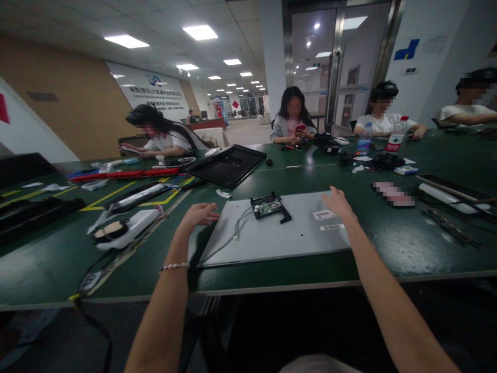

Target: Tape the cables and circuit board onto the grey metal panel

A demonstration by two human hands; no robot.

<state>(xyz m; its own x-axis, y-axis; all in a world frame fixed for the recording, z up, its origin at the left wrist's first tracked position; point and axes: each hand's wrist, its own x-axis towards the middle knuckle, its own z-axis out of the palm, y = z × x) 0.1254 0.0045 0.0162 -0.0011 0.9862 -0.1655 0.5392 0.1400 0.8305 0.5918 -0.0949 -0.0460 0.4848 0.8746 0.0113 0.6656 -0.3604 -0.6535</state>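
Note:
A flat silver-grey panel [272,244], looking like the back of a display, lies on the green table in front of me. On it rests a small circuit board in a black bracket [269,208], with a grey cable [237,231] trailing to the lower left. My left hand [199,215] hovers by the panel's left edge, fingers stretched out, holding nothing. Over the far right corner is my right hand [338,203], its fingers apart and nothing visible in them. Whether either hand touches the panel I cannot tell. Two white labels [325,214] show beside my right wrist.
Beyond the panel lies a black display frame [229,165]. To the left is a white device with a strap [130,228]; cables hang over the table's front edge. A pixelated pink object [393,194] and bottles [396,135] stand right. Several people sit around the table.

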